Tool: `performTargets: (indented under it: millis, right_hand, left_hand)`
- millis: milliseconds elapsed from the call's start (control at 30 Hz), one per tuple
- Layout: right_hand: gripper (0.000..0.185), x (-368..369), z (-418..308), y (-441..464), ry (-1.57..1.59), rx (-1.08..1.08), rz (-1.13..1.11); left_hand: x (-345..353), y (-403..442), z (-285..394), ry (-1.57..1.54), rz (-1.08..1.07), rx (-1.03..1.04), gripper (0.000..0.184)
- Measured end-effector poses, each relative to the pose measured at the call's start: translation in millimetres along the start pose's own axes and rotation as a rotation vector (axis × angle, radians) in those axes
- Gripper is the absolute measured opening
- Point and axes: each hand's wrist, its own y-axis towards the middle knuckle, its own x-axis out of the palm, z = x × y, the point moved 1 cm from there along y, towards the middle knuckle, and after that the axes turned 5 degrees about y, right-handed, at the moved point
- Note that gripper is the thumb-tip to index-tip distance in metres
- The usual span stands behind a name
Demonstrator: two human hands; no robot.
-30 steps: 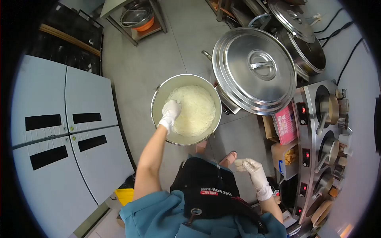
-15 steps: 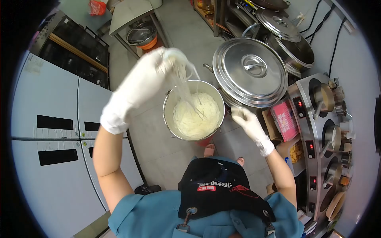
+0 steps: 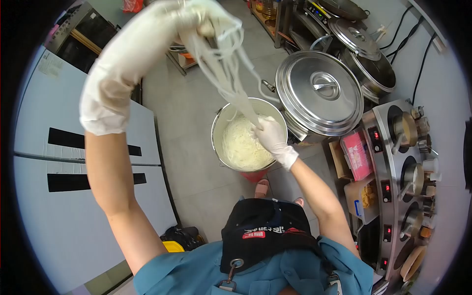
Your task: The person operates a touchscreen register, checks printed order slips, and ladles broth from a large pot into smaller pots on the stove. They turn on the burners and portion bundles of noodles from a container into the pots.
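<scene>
My gloved left hand is raised high at the top of the view, closed around a bunch of long white noodles. The strands hang down in loops, and a few loose ones dangle to the side. Lower on the same bunch, my gloved right hand has its fingers wrapped around the strands. That hand is over the right side of a round bucket. More pale noodles lie in the bucket, a tangled mass in liquid.
Just right of the bucket stands a large steel pot with a lid. A cooktop with several small pans runs along the right wall, beside a pink box and a clear bin. White fridge doors line the left.
My left hand has lifted higher, drawing the noodles up into a longer hanging bunch. My right hand has moved left from beside the bucket and closed on the strands.
</scene>
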Motion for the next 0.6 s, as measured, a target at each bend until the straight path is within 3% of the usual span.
performTargets:
  millis: [67,100,167,200,300,333,400,433,467,500,533,600]
  right_hand:
    - [0.024,-20.9,6.6,-5.1,-0.597,0.107,-0.168]
    - [0.025,-25.1,12.2,-7.3,-0.663,0.022,-0.156]
    - [0.024,-26.5,7.8,-0.9,-0.607,0.097,-0.244]
    - [0.024,-25.3,2.6,4.4,-0.613,0.106,-0.249]
    - [0.023,-13.4,-22.6,27.7,-0.358,0.139,-0.283]
    - [0.024,-9.8,-32.2,37.7,-0.315,0.156,-0.282]
    - [0.024,-0.7,-41.9,51.5,-0.275,0.181,-0.285]
    - [0.023,3.6,-43.1,57.4,-0.137,0.332,-0.267]
    - [0.023,7.3,-40.9,62.0,0.002,0.484,-0.249]
    - [0.023,10.0,-29.9,68.8,0.000,0.491,-0.255]
    - [0.025,13.6,-14.9,75.6,0.080,0.413,-0.353]
    - [0.026,12.5,7.5,80.1,0.416,0.345,-0.509]
  left_hand:
    - [21.3,-5.8,-22.1,-0.066,-0.123,-0.024,0.027]
    - [30.7,-3.7,-48.6,-0.084,-0.287,-0.098,0.026]
    - [87.4,-13.4,-110.9,-0.373,-0.336,-0.110,0.025]
    - [115.7,-23.1,-127.6,-0.357,-0.293,-0.181,0.027]
    - [200.2,-50.8,-182.3,-0.953,-0.216,-0.366,0.026]
    - [218.4,-57.7,-198.3,-0.854,-0.214,-0.340,0.025]
    - [250.6,-73.5,-220.3,-1.154,-0.093,-0.360,0.027]
    - [257.1,-81.3,-218.7,-1.288,-0.016,-0.350,0.028]
    - [262.5,-88.2,-219.1,-1.295,-0.015,-0.356,0.028]
    - [265.7,-94.7,-221.5,-1.074,0.050,-0.388,0.031]
    - [266.4,-101.6,-225.0,-0.849,0.111,-0.418,0.034]
    - [264.6,-117.3,-235.4,-0.786,0.071,-0.539,0.038]
